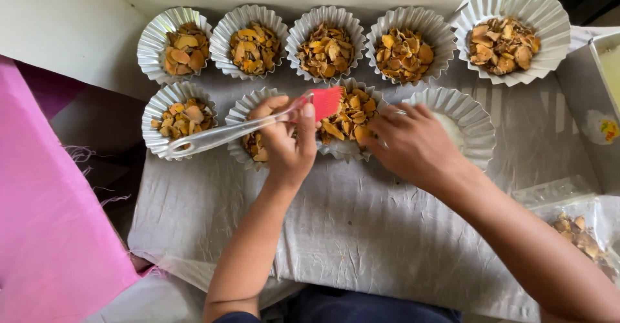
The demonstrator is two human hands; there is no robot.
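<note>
L hand point(287, 143) grips red brush point(323, 101), R hand point(413, 143) fingers pinch chips in the foil cup point(352, 143) w/ thin walls — a nudge may tip it, spilling chips.

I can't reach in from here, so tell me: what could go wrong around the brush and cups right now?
The left hand holds the brush low over packed foil cups; its long handle could clip the cup under it and spill chips. The right hand presses a cup rim, which may crumple. Loose chips could fall onto the cloth.

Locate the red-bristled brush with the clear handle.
Head view, centre: the red-bristled brush is held by the left hand, over the foil cups in the front row.
</note>
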